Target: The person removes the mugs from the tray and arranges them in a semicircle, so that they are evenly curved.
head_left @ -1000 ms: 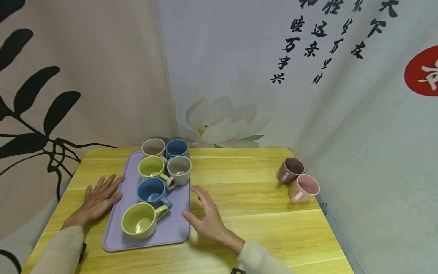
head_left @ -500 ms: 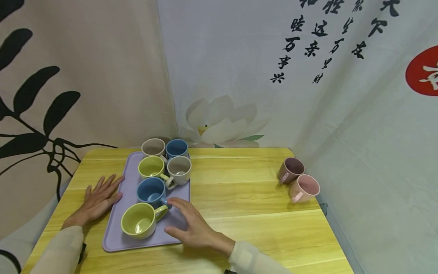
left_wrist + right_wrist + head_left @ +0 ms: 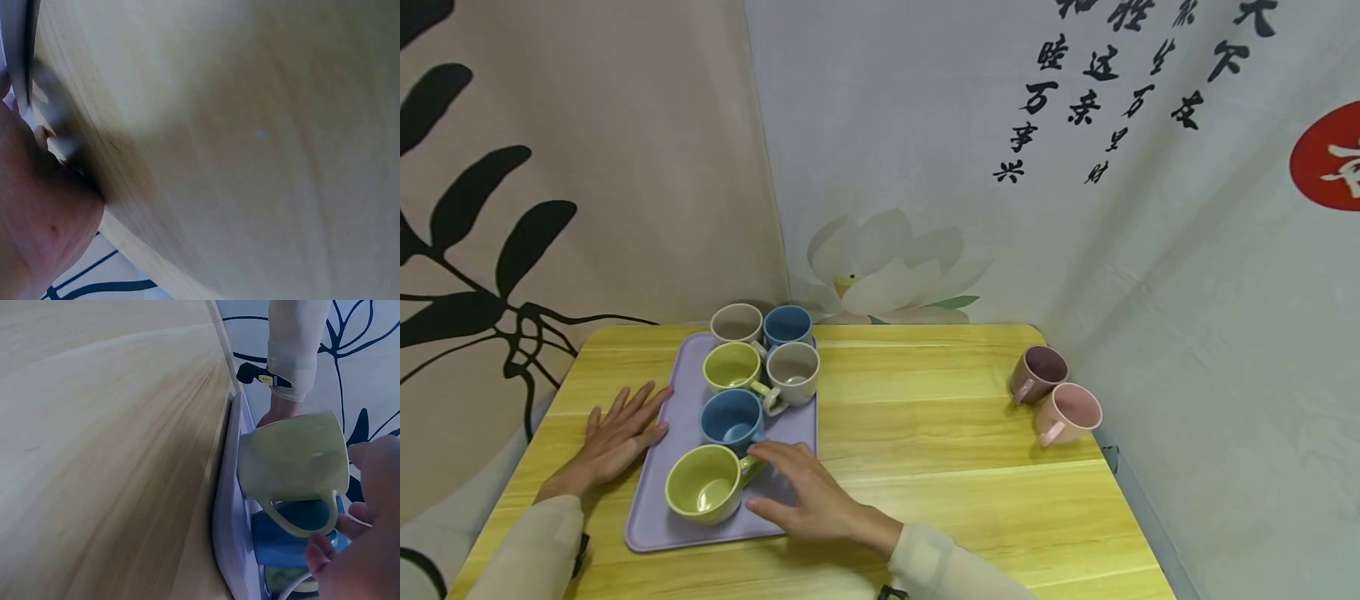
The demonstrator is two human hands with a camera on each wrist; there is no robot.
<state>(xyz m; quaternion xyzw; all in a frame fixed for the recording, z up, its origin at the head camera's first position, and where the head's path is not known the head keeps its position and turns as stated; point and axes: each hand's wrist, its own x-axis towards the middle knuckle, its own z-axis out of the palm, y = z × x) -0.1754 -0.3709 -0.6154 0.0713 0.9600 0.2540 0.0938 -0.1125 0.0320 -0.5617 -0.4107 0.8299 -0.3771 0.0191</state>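
1. Evidently, head view: left hand (image 3: 617, 437) spread on table (image 3: 925, 417), fingertips at lilac tray (image 3: 790, 429); right hand (image 3: 808, 498), thumb apart, beside front green mug (image 3: 703, 487) standing on tray.
2. Left wrist view: left hand only partly shown.
3. Right wrist view: fingers (image 3: 320, 551) near mug's handle (image 3: 300, 532), contact cannot be confirmed; blue mug (image 3: 267, 542) beyond.

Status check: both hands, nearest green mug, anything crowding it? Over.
Left hand spread at left edge of tray. Right hand at handle of near green mug, no firm grip evident. Mug upright on tray, blue mug close behind.
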